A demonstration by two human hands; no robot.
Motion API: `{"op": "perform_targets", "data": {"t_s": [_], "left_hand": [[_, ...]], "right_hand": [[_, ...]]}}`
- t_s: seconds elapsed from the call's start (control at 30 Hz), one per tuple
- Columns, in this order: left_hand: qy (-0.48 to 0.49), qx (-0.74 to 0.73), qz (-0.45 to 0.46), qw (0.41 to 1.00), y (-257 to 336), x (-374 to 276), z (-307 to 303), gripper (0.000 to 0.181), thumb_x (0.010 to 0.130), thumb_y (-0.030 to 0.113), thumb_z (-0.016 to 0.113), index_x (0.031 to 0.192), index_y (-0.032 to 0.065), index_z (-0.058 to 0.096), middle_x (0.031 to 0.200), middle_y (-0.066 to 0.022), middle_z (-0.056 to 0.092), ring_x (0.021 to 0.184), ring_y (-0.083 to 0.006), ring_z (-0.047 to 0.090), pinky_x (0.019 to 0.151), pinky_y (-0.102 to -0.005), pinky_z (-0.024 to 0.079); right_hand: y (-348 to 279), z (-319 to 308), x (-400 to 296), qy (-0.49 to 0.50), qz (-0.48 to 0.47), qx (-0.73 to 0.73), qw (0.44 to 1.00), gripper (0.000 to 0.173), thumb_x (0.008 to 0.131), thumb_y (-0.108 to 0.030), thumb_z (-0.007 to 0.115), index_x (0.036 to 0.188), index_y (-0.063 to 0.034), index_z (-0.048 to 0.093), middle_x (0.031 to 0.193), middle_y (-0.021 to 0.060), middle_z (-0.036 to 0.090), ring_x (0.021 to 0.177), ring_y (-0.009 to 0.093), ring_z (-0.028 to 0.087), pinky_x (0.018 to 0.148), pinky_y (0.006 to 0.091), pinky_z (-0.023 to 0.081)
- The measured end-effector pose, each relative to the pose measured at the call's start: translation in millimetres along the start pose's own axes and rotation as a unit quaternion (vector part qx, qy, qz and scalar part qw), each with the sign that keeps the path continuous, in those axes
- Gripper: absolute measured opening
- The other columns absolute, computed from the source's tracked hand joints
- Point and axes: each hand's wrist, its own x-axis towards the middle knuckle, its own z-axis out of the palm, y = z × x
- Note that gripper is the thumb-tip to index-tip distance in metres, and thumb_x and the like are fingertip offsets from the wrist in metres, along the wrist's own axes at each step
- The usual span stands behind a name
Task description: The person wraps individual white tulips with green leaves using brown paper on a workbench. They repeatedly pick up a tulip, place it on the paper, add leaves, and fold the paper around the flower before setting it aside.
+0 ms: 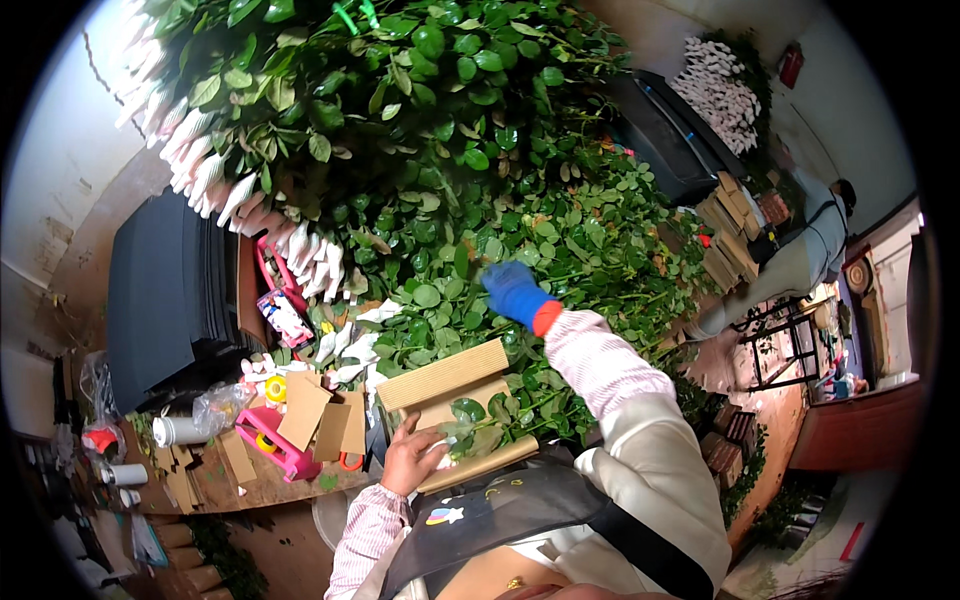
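My bare left hand [411,459] is at a bent sheet of corrugated cardboard [442,375] in front of my apron. Its fingers close around a small white-covered flower head [442,452], partly hidden by them. From there a leafy stem [499,427] runs right across the cardboard. My right hand [514,291], in a blue glove with a red cuff, reaches forward into a pile of leafy green stems [592,240]. Its fingertips are blurred against the leaves, so whether they grip a stem is unclear. Loose white-netted flower heads [349,349] lie left of the pile.
Tall bundles of netted flowers [217,180] rise ahead. At left stand stacked black sheets [165,285], a phone [285,319], a pink tape dispenser [281,446], cardboard pieces [304,409] and a white cup [176,431]. Another person [802,255] stands at far right beside stacked cardboard [727,247].
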Motion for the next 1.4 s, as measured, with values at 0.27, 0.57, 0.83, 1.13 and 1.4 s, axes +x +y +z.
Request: {"op": "perform_targets", "data": {"t_s": [0.27, 0.57, 0.83, 1.13, 1.4], "left_hand": [[0.032, -0.017, -0.022, 0.999, -2.4, -7.5, 5.7, 0.024, 0.086, 0.020, 0.083, 0.107, 0.0073, 0.080, 0.116, -0.0118, 0.078, 0.136, -0.0447, 0.054, 0.112, -0.0498, 0.045], [0.005, 0.001, -0.005, 1.000, 4.2, -4.4, 1.4, 0.026, 0.089, 0.020, 0.080, 0.111, 0.0074, 0.079, 0.120, -0.0130, 0.076, 0.138, -0.0451, 0.052, 0.110, -0.0498, 0.047], [0.016, 0.015, 0.006, 1.000, -14.3, -15.8, 7.6, 0.033, 0.091, 0.031, 0.079, 0.118, 0.0131, 0.079, 0.114, -0.0119, 0.078, 0.138, -0.0443, 0.052, 0.112, -0.0505, 0.045], [0.026, 0.003, 0.000, 1.000, -21.0, -16.5, 11.2, 0.032, 0.090, 0.035, 0.078, 0.113, 0.0138, 0.080, 0.121, -0.0067, 0.076, 0.135, -0.0456, 0.054, 0.111, -0.0508, 0.047], [-0.018, -0.028, -0.016, 0.999, -26.8, -17.4, 9.0, 0.037, 0.093, 0.039, 0.077, 0.122, 0.0164, 0.077, 0.130, -0.0198, 0.070, 0.141, -0.0458, 0.049, 0.113, -0.0512, 0.045]], "right_hand": [[-37.9, -86.7, -72.5, 0.291, -0.052, 0.092, 0.951, 0.035, 0.091, -0.014, 0.066, 0.125, -0.0179, 0.071, 0.117, 0.0074, 0.072, 0.111, 0.031, 0.065, 0.110, 0.0475, 0.044], [20.4, -57.7, -85.0, 0.185, -0.049, 0.123, 0.974, 0.042, 0.086, -0.007, 0.063, 0.123, -0.0245, 0.073, 0.104, 0.0046, 0.072, 0.098, 0.027, 0.067, 0.106, 0.0489, 0.048], [12.4, -104.4, -96.0, 0.318, -0.160, 0.072, 0.932, 0.060, 0.079, -0.004, 0.069, 0.135, -0.0267, 0.068, 0.113, 0.0043, 0.070, 0.110, 0.029, 0.064, 0.105, 0.0483, 0.048], [18.8, -168.2, -32.8, 0.334, -0.219, 0.087, 0.912, 0.046, 0.090, -0.025, 0.072, 0.136, -0.0211, 0.066, 0.125, 0.0084, 0.070, 0.109, 0.032, 0.066, 0.098, 0.0468, 0.051], [-3.8, -421.0, 112.3, 0.602, -0.225, -0.125, 0.756, 0.083, 0.085, -0.033, 0.078, 0.157, -0.0105, 0.042, 0.154, 0.0141, 0.048, 0.141, 0.033, 0.045, 0.119, 0.0482, 0.036]]}}
